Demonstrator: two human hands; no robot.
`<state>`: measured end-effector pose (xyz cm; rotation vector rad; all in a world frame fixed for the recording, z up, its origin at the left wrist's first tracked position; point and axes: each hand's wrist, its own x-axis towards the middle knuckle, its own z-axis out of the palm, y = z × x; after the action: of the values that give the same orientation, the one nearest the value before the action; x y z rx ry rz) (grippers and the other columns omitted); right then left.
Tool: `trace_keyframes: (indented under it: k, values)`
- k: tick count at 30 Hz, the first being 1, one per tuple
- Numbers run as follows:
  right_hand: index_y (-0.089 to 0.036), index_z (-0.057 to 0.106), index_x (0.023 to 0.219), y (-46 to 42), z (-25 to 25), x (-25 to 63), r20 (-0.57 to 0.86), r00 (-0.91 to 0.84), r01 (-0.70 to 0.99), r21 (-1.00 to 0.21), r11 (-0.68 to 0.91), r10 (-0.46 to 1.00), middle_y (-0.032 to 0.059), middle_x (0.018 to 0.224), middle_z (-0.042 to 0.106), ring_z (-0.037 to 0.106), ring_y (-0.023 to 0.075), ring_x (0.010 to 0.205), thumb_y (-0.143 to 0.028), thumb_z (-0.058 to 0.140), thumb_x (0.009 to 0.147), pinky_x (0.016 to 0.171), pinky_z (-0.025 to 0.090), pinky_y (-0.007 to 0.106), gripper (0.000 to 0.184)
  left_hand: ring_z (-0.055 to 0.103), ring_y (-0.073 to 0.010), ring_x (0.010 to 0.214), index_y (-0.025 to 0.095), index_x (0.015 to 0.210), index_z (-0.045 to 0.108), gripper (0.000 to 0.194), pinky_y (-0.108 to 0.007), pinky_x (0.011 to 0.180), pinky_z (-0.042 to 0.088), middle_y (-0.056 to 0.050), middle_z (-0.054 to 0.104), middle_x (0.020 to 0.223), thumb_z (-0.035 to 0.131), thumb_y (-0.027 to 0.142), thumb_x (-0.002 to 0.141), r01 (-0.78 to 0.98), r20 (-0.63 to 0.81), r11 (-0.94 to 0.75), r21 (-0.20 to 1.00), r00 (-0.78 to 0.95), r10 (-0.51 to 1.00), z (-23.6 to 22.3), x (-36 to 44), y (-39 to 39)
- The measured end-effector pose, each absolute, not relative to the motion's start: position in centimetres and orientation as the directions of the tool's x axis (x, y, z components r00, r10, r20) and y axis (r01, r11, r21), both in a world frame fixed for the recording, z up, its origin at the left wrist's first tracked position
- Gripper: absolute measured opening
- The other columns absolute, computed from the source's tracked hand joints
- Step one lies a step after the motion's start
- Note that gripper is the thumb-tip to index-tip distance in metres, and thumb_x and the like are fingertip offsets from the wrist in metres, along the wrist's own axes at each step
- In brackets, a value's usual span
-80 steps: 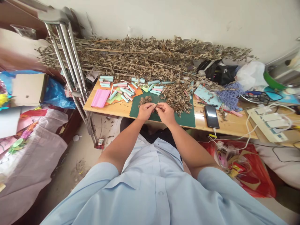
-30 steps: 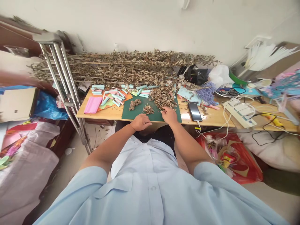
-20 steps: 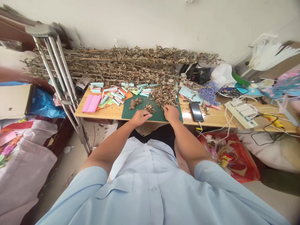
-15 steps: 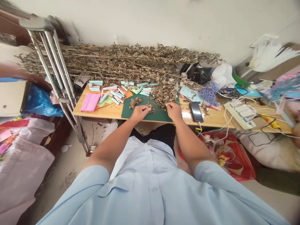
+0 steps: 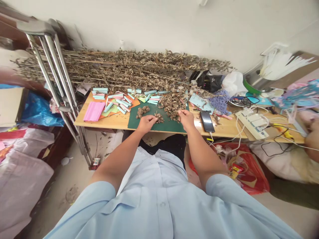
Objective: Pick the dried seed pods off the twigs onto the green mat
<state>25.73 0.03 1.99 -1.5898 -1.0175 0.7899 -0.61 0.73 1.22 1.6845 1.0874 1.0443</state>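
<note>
My left hand (image 5: pixel 146 122) rests on the green cutting mat (image 5: pixel 167 126) with its fingers curled, touching a small heap of dried leaves (image 5: pixel 159 117). My right hand (image 5: pixel 186 119) is at the near edge of the large pile of dried leaves (image 5: pixel 173 103), its fingers pinched together in the leaves. A cluster of brown rolled leaf balls (image 5: pixel 141 111) lies on the mat just beyond my left hand. What the left fingers hold is hidden.
Long dried branches (image 5: pixel 119 68) lie along the wall. Paper rolls (image 5: pixel 119 99) and pink paper (image 5: pixel 93 111) are at the table's left. A phone (image 5: pixel 205 121) and a power strip (image 5: pixel 253 123) are on the right. Crutches (image 5: pixel 57 76) lean at the left edge; a red bag (image 5: pixel 245 169) lies underneath.
My hands, joined over the mat 2.7 s ago, have parted. A small leaf heap now lies on the mat. My left hand moved up to it; my right reached the big pile.
</note>
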Motion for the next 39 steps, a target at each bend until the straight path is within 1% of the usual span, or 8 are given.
trace_keyframes:
  k: [5, 10, 14, 16, 18, 25, 32, 39]
  values:
    - [-0.019, 0.071, 0.092, 0.1, 2.4, 25.1, 0.066, 0.459, 0.201, -0.979, -0.031, 0.886, -0.0051, 0.052, 0.052, 0.047, 0.0117, 0.046, -0.050, 0.067, 0.078, 0.045, 0.034, 0.023, 0.035, 0.061, -0.0167, 0.072, 0.017, 0.076, 0.073, 0.031, -0.028, 0.071, 0.047, -0.004, 0.069, 0.074, 0.063, 0.044, 0.087, 0.236, 0.205, -0.280, 0.931, 0.298, 0.932, 1.2, -0.4, 0.7]
    - [-0.019, 0.070, 0.095, -0.5, 2.4, 23.0, 0.019, 0.391, 0.098, -0.995, -0.022, 0.920, -0.0069, 0.049, 0.048, 0.043, 0.0098, 0.042, -0.054, 0.068, 0.079, 0.040, 0.029, 0.022, 0.038, 0.066, -0.0179, 0.080, 0.017, 0.090, 0.076, 0.026, -0.030, 0.078, 0.052, -0.006, 0.073, 0.087, 0.065, 0.041, 0.087, 0.198, 0.209, -0.272, 0.942, 0.292, 0.933, 0.6, -0.3, 0.8]
    - [-0.021, 0.071, 0.099, -1.4, 1.3, 19.8, 0.002, 0.266, 0.086, -0.996, -0.022, 0.964, -0.0051, 0.056, 0.054, 0.048, 0.0102, 0.045, -0.057, 0.066, 0.080, 0.043, 0.035, 0.023, 0.041, 0.063, -0.0134, 0.066, 0.016, 0.117, 0.070, 0.040, -0.028, 0.068, 0.054, -0.007, 0.073, 0.093, 0.068, 0.041, 0.086, 0.084, 0.205, -0.242, 0.967, 0.317, 0.926, -0.1, -0.2, 0.7]
    - [-0.021, 0.071, 0.098, -1.7, 0.7, 18.3, 0.004, 0.224, 0.091, -0.996, -0.017, 0.975, -0.0053, 0.054, 0.053, 0.048, 0.0106, 0.045, -0.057, 0.064, 0.082, 0.045, 0.037, 0.024, 0.040, 0.062, -0.0114, 0.062, 0.016, 0.124, 0.067, 0.048, -0.027, 0.065, 0.055, -0.008, 0.073, 0.099, 0.073, 0.039, 0.082, 0.052, 0.215, -0.244, 0.968, 0.320, 0.923, -0.3, -0.3, 0.6]
    - [-0.021, 0.072, 0.097, -2.0, 0.3, 17.1, 0.024, 0.178, 0.110, -0.994, 0.004, 0.984, -0.0059, 0.051, 0.052, 0.047, 0.0110, 0.045, -0.056, 0.063, 0.084, 0.047, 0.037, 0.024, 0.039, 0.064, -0.0113, 0.064, 0.016, 0.122, 0.068, 0.047, -0.026, 0.065, 0.055, -0.009, 0.072, 0.101, 0.075, 0.036, 0.081, 0.067, 0.240, -0.275, 0.959, 0.318, 0.917, -0.4, -0.3, 0.6]
    - [-0.020, 0.073, 0.093, -1.8, 0.1, 16.0, 0.069, 0.109, 0.155, -0.986, 0.052, 0.992, -0.0055, 0.050, 0.054, 0.048, 0.0113, 0.047, -0.052, 0.064, 0.086, 0.052, 0.039, 0.025, 0.034, 0.065, -0.0117, 0.063, 0.014, 0.107, 0.069, 0.027, -0.025, 0.064, 0.057, -0.004, 0.071, 0.082, 0.069, 0.027, 0.084, 0.036, 0.200, -0.217, 0.975, 0.265, 0.943, -0.5, -0.2, 0.7]
    - [-0.021, 0.067, 0.086, -2.0, 0.0, 16.0, 0.073, 0.104, 0.199, -0.979, 0.052, 0.992, -0.0056, 0.051, 0.055, 0.049, 0.0118, 0.048, -0.053, 0.061, 0.088, 0.054, 0.042, 0.026, 0.032, 0.060, -0.0081, 0.061, 0.013, 0.112, 0.065, 0.031, -0.021, 0.061, 0.054, -0.003, 0.069, 0.086, 0.066, 0.018, 0.082, 0.026, 0.172, -0.185, 0.982, 0.264, 0.949, -0.9, -0.1, 0.9]
    - [-0.021, 0.066, 0.085, -2.5, 0.2, 15.9, 0.109, 0.122, 0.273, -0.959, 0.072, 0.987, -0.0056, 0.051, 0.055, 0.051, 0.0123, 0.049, -0.048, 0.058, 0.091, 0.055, 0.042, 0.026, 0.029, 0.065, -0.0114, 0.075, 0.013, 0.110, 0.068, 0.028, -0.025, 0.075, 0.055, -0.005, 0.071, 0.088, 0.063, 0.014, 0.083, 0.109, 0.212, -0.252, 0.962, 0.288, 0.934, -1.1, -0.2, 1.0]
